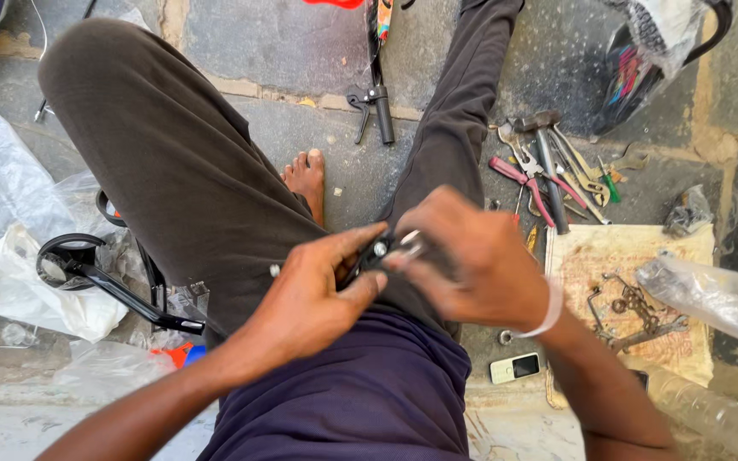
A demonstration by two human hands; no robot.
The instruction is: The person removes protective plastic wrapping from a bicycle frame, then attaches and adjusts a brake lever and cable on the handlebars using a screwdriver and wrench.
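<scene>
Person is sitting on the stone floor (318,137), legs spread, and both hands are meeting over the lap. Left hand (313,286) is pinching a small black part (375,253) between thumb and fingers, so closed on it; right hand (471,256) is curling around the other end of the same part with something silvery at the fingertips, too blurred to tell what it is. Part is sitting right between the two hands, above the dark trousers, just in front of the purple shirt. A pile of hand tools (548,171), with pink-handled pliers, a hammer and spanners, is lying well to the right, next to a piece of cardboard (625,256) carrying a rusty chain and metal bits. A small phone (515,367) is lying on the floor near the right wrist. A black wheel bracket (87,273) is resting on white plastic bags at left, and a black brake lever (373,107) is lying between the legs farther out. Risk as I judge it: the grip is fingertip-only on a small piece, so any slip is likely dropping it, or a tiny fastener, into the lap or onto the cluttered floor where it is getting lost among bags and loose metal. Bare foot (305,179) is also close under the work.
</scene>
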